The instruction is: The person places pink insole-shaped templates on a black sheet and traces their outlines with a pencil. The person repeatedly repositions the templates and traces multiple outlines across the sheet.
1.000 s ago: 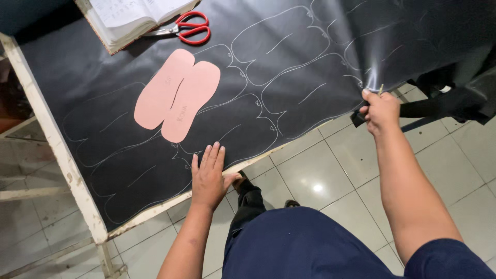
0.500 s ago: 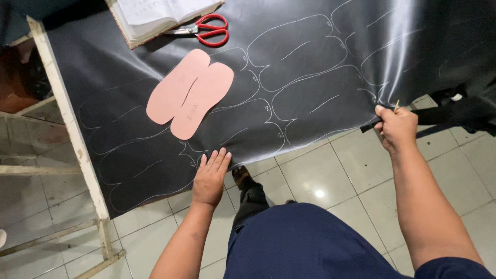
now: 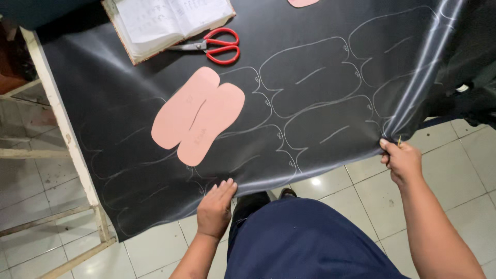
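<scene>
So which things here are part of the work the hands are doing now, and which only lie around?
In use:
- black sheet with outlines drawn on it
- left hand, flat on the sheet's near edge
- right hand, pinching the sheet's edge

Lying about:
- pink patterns, resting on the sheet
- red scissors
- open book
- wooden table under the sheet

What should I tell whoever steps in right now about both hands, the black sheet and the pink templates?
Left hand: flat, palm down on the near edge of the black sheet with chalk-traced outlines.
Right hand: pinching the sheet's near right edge, a small yellow-tipped thing between its fingers.
Two pink foot-shaped templates lie overlapping on the sheet; red-handled scissors rest beside the open white-paged notebook at the far side.
Done: many outlines traced.
Left: no outline looks cut.
</scene>
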The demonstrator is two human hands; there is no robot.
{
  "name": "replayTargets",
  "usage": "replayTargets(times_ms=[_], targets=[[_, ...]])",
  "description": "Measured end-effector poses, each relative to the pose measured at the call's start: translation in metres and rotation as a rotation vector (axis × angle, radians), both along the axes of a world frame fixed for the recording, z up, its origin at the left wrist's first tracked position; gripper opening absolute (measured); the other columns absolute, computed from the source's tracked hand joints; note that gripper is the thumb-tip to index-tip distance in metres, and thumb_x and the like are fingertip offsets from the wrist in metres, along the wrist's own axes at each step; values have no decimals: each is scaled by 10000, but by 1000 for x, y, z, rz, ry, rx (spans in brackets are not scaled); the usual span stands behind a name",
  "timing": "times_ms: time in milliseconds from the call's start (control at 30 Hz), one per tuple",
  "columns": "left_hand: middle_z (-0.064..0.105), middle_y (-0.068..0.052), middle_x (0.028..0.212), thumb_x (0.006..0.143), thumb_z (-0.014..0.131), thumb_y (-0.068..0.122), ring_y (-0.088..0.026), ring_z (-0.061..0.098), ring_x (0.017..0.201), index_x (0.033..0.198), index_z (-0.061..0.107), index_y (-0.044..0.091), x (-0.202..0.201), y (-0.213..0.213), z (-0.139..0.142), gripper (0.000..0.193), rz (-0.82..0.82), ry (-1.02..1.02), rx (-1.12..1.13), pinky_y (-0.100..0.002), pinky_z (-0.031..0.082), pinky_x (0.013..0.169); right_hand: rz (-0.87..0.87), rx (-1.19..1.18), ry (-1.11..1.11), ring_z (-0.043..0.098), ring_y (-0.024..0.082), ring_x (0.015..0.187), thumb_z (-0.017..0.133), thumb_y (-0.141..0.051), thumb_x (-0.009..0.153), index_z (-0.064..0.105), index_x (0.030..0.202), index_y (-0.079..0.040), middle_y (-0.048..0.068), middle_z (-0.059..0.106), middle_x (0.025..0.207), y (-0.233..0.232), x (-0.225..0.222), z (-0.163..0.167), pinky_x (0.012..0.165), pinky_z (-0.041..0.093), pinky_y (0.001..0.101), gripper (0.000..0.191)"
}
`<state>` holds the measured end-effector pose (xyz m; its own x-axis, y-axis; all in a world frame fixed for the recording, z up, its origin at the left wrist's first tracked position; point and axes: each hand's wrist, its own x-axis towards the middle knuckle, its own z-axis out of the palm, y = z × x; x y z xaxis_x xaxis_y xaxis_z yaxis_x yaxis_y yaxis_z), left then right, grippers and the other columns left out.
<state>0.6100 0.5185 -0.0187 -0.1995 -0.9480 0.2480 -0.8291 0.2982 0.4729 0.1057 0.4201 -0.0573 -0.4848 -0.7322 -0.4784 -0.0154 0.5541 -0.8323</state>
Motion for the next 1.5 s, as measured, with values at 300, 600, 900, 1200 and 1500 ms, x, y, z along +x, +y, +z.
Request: replayTargets(times_ms=[300, 600, 900, 1200, 1500], targets=[[729, -92, 1251, 786, 624, -17, -270, 693, 1156, 1169, 725, 85, 4, 41, -11, 409, -91, 2, 163, -421, 523, 1013, -36, 140, -31, 514, 92, 526, 748, -176, 945, 601, 820, -58, 26, 606, 705, 49, -10, -31, 446, 308, 265, 226], [606, -115, 1401, 859, 758, 495, -309, 480, 1350, 1356, 642, 122, 14, -6, 22, 632, 166, -26, 112, -567, 300, 1165, 1038, 466, 528, 653, 260, 591, 669, -540, 899, 738, 776, 16, 157, 701, 682, -16, 51, 30, 582, 536, 394, 574], [242, -209, 1627, 764, 711, 631, -469, 131, 1512, 1492, 482, 183, 46, -86, 10, 885, 233, -280, 121, -761, 75, 1132, 1054, -665, 660, 672, 331, 1048, 760, -284, 870, 675, 1273, -72, 92, 619, 1314, -161, 303, 76, 834, 542, 412, 463], [432, -60, 1551, 776, 740, 481, -343, 282, 1472, 1383, 598, 208, 97, -127, 20, 681, 103, -158, 206, -708, 53, 1151, 1073, -450, 710, 699, 282, 1011, 756, -320, 902, 729, 1138, -116, 46, 680, 1212, -222, 331, 81, 845, 552, 394, 313], [502, -143, 1438, 884, 707, 339, -338, 431, 1337, 1420, 549, 68, 97, -182, 8, 621, 270, -32, 56, -538, 295, 1116, 868, -832, 941, 644, 335, 1202, 739, -186, 925, 585, 1433, -80, 134, 533, 1514, -340, 335, 87, 939, 548, 410, 541]])
